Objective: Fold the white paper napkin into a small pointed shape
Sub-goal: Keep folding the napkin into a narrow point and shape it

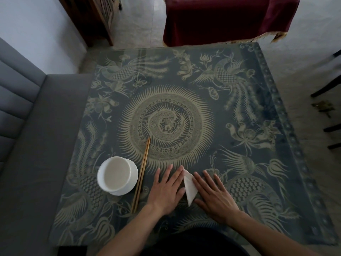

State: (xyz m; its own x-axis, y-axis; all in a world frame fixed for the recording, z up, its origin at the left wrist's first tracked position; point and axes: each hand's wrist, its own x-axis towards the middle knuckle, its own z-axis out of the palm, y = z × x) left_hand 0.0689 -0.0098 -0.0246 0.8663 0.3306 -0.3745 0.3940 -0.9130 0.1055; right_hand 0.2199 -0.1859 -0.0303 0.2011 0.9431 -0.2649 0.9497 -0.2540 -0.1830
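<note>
The white paper napkin (189, 187) lay near the front edge of the counter (258, 108), already folded into a narrow pointed shape with one tip aimed toward the person and a shorter peak at its far end. Both hands lay flat on either side of it, fingers straight and spread, gripping nothing. The left hand (167, 189) pressed palm down along the napkin's left edge, its fingertips (181, 168) reaching beside the far peak. The right hand (215, 196) lay palm down against the right edge, its fingers (197, 177) angled toward the upper left; whether they rested on the paper or just beside it was hard to tell from this angle. Left of the hands, a pair of wooden chopsticks (141, 174) lay side by side, running diagonally from near the counter's front toward the round sunburst motif at its middle. Just left of the chopsticks stood a white bowl (116, 175) on a white saucer (133, 171), close to the chopsticks. The counter carried a dark cloth patterned with pale birds and flowers. A grey sofa (36, 135) ran along the counter's left side, and a dark red cloth (221, 19) hung beyond its far edge.
</note>
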